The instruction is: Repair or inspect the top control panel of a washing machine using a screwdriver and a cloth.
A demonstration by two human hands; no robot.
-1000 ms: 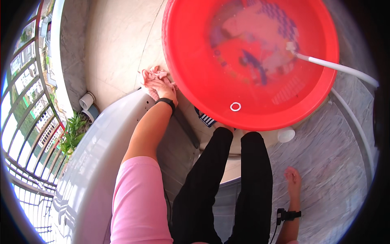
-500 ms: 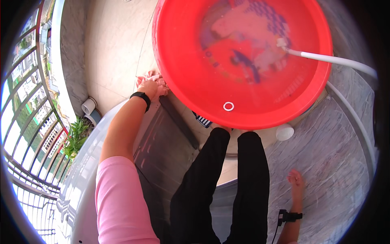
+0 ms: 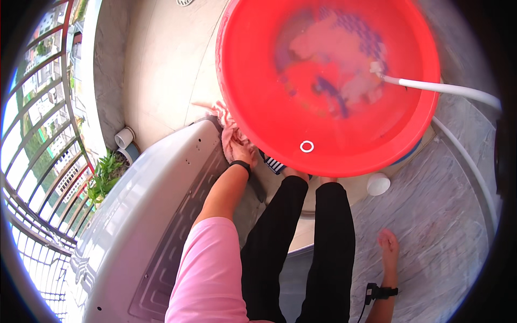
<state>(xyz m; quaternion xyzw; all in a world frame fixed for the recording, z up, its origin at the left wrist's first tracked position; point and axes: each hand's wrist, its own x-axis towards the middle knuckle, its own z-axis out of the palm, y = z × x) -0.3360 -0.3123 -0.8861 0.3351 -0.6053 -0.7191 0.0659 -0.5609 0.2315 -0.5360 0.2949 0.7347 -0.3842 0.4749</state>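
My left hand (image 3: 242, 154) is closed on a crumpled pink-and-white cloth (image 3: 229, 129). It holds the cloth between the corner of a grey-white appliance (image 3: 177, 199) and the rim of a large red basin (image 3: 242, 107). The cloth's upper end spreads beside the appliance's edge. Inside the basin, pale pink and blue-patterned fabric (image 3: 334, 46) lies in water, and the tip of a white hose (image 3: 441, 89) reaches over it. Low on the right, my right hand (image 3: 388, 242) hangs by the marbled wall with curled fingers and nothing visible in it.
Slippered feet stand under the basin's near edge. A white cup-like container (image 3: 378, 184) sits on the right. Far left are a barred railing (image 3: 59, 156), a green plant (image 3: 105, 177) and a white pot (image 3: 124, 138). A drain cover (image 3: 184, 2) lies at the top.
My left hand has moved right and nearer to me with the cloth, from the appliance's outer corner to its panel side. The view has shifted slightly; my right hand stays low at the right.
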